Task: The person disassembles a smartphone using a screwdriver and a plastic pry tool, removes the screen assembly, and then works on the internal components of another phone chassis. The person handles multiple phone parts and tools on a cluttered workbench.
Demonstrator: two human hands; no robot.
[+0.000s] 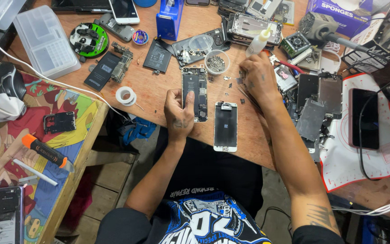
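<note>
Bright even overhead light, soft short shadows, sharp centre, wide-angle bending at edges.

The surface (159, 90) is bare brown wood, matt and scuffed. The opened phone body (194, 92) under the left hand (178, 113) shows dull grey metal and dark matt parts inside. Beside it the detached screen (225, 125) is glossy black glass in a smooth white plastic frame. The small round cup (216, 62) is clear plastic holding shiny metal screws. The storage box (46, 40) is frosted translucent plastic.
</note>
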